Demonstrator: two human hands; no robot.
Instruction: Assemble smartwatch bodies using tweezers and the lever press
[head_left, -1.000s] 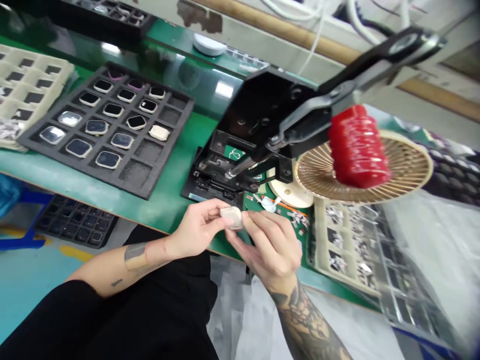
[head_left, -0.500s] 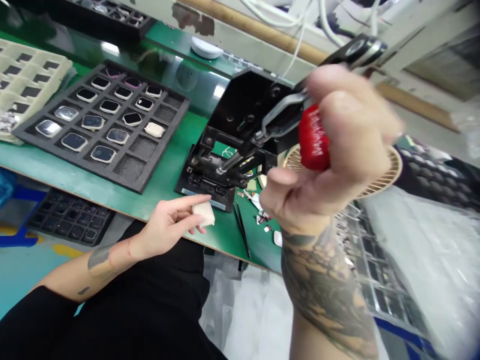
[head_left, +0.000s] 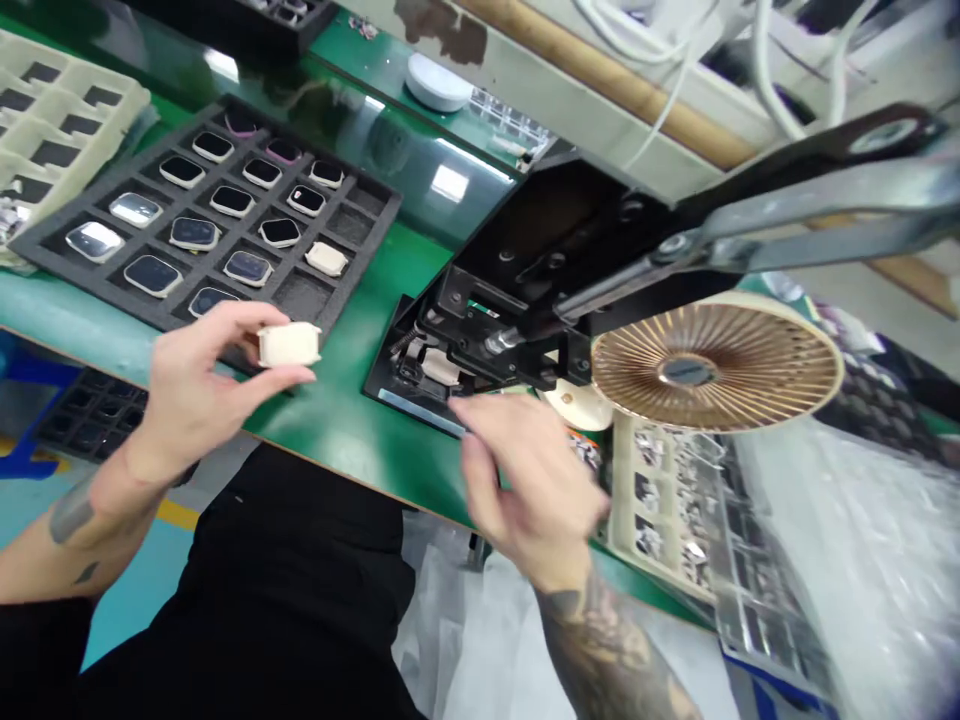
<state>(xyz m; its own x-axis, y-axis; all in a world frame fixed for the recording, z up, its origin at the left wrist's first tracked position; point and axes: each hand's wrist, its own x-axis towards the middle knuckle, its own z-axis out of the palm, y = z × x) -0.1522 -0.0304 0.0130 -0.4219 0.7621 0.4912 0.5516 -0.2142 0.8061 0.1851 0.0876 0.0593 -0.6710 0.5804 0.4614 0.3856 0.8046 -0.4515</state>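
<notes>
Cream watch case [head_left: 290,344] is pinched by left hand [head_left: 196,385], long axis running sideways; grip of right hand [head_left: 534,478] cannot be told.

Bright white light throws glare patches onto the glossy back panel [head_left: 405,160] and a sheen across the green worktop [head_left: 360,430]. The black press [head_left: 562,220] looks dark; the plastic sheet [head_left: 862,540] blurs and stretches toward the right edge.

Black sleeve [head_left: 45,650], black-clad lap [head_left: 300,570] — tattooed forearms [head_left: 611,650]
</notes>
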